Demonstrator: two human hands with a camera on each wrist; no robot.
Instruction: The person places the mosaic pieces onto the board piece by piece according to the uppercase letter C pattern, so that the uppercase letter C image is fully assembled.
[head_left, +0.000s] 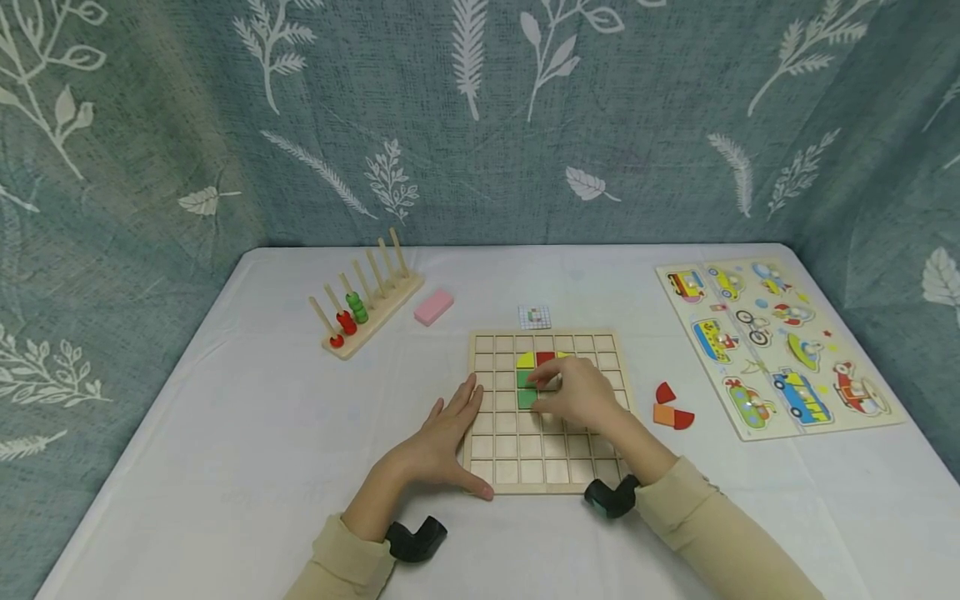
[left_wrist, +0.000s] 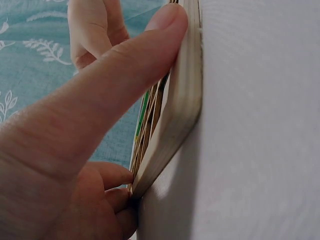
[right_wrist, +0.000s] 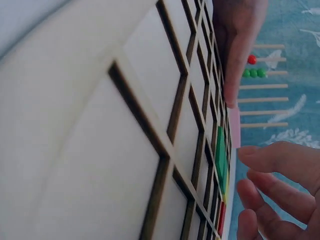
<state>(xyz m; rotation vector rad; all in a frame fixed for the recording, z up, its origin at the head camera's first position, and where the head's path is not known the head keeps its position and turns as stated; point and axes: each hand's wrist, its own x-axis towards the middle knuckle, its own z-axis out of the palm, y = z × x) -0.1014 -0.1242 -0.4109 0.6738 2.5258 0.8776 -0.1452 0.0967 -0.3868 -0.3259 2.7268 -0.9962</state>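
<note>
A wooden grid board [head_left: 504, 447] lies on the white table. Along its left side and near corner rests my left hand [head_left: 438, 446], fingers spread, thumb on the front edge; the left wrist view shows the thumb [left_wrist: 167, 17] against the rim. Over the upper middle of the grid is my right hand [head_left: 581, 392], thumb and fingers bent loosely beside two green square tiles [head_left: 527, 400]. No piece shows between those fingers in the right wrist view. A yellow rounded tile [head_left: 526, 360] and a red tile [head_left: 545, 357] sit above the green ones; another yellow bit is partly hidden.
Two red quarter-round pieces [head_left: 683, 419] and an orange square [head_left: 663, 414] lie right of the board. Behind it is a small pattern card [head_left: 534, 317]. A pink block [head_left: 433, 307] and pegged bead rack [head_left: 382, 323] stand back left; a vehicle puzzle [head_left: 757, 367] lies right.
</note>
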